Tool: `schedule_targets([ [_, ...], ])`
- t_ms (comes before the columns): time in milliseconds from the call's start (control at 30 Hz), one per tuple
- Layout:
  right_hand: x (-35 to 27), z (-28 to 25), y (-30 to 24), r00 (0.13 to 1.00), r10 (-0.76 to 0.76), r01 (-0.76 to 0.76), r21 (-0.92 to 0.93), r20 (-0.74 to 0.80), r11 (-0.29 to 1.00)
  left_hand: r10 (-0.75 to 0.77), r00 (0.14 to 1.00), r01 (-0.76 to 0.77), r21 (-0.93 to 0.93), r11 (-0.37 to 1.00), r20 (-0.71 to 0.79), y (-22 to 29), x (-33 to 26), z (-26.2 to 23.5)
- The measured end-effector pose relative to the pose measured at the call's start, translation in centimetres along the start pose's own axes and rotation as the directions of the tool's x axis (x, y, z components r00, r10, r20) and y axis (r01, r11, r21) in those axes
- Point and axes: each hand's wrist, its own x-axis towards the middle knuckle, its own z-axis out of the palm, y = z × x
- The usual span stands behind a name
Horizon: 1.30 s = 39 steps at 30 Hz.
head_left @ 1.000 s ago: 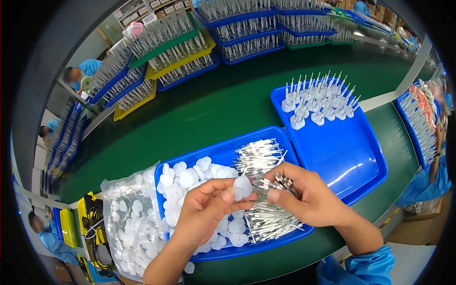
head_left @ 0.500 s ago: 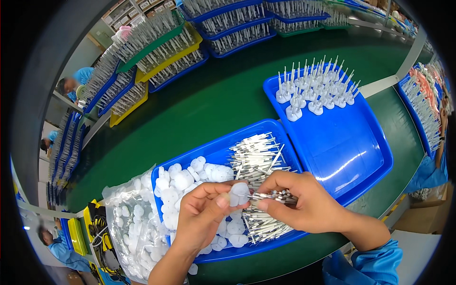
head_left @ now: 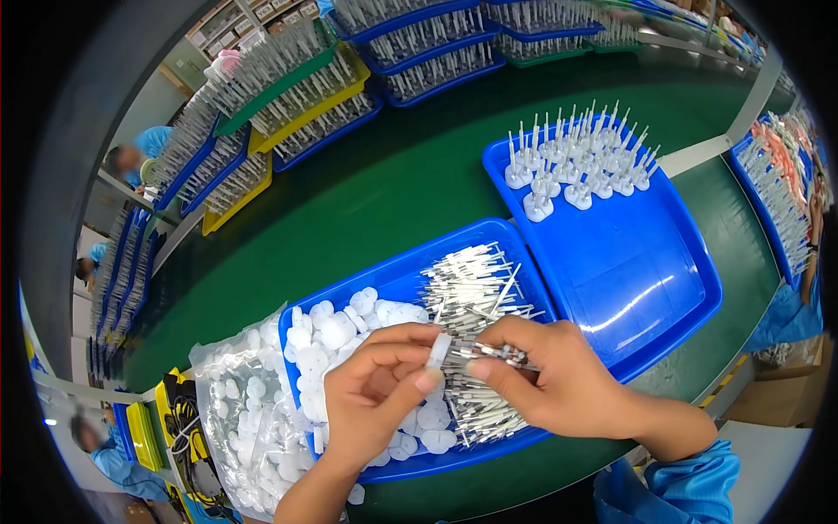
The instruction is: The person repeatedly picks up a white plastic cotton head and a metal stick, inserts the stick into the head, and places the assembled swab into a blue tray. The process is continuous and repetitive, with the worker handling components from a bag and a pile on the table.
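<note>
My left hand pinches a small translucent white plastic disc between thumb and fingers, turned nearly edge-on. Facing it, my right hand is closed around a bunch of thin white-and-metal rods, their ends toward the disc. Whether a rod touches the disc I cannot tell. Beneath both hands lies a blue tray, with a heap of white discs at its left and a pile of loose rods at its right. Part of each heap is hidden by my hands.
A second blue tray adjoins at the right, with upright rods on white bases at its far end. A clear bag of discs lies left. Stacked trays of rods line the green table's far side. Several co-workers sit beyond.
The disc in my left hand has turned from facing broadside to nearly edge-on, and my left fingers have shifted around it. My right hand keeps its rods, moving only slightly.
</note>
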Motion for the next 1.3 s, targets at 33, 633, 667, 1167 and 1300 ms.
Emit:
schedule_targets([
  [33, 0.0, 0.2, 0.1, 0.999, -0.041, 0.041, -0.016, -0.008, 0.999, 0.06, 0.998, -0.06, 0.081, 0.995, 0.003, 0.0, -0.1, 0.2],
  [633, -0.1, -0.1, 0.3, 0.984, -0.177, 0.177, -0.096, 0.006, 0.98, 0.078, 0.99, -0.077, -0.015, 0.997, 0.114, -0.2, -0.1, -0.8],
  [667, -0.2, 0.3, 0.7, 0.971, -0.235, 0.227, -0.147, -0.038, 0.963, 0.077, 0.991, -0.077, -0.001, 0.997, 0.114, -0.2, -0.2, -0.8],
  [1167, -0.3, 1.2, 1.0, 0.942, -0.33, 0.295, -0.318, -0.062, 0.901, 0.084, 0.992, -0.093, 0.092, 0.991, 0.096, -0.3, -0.3, -0.4],
  [1300, 1.1, 0.6, 1.6, 0.883, -0.465, 0.448, -0.18, -0.065, 0.876, 0.226, 0.969, -0.242, 0.194, 0.951, 0.102, -0.2, -0.1, -0.5],
])
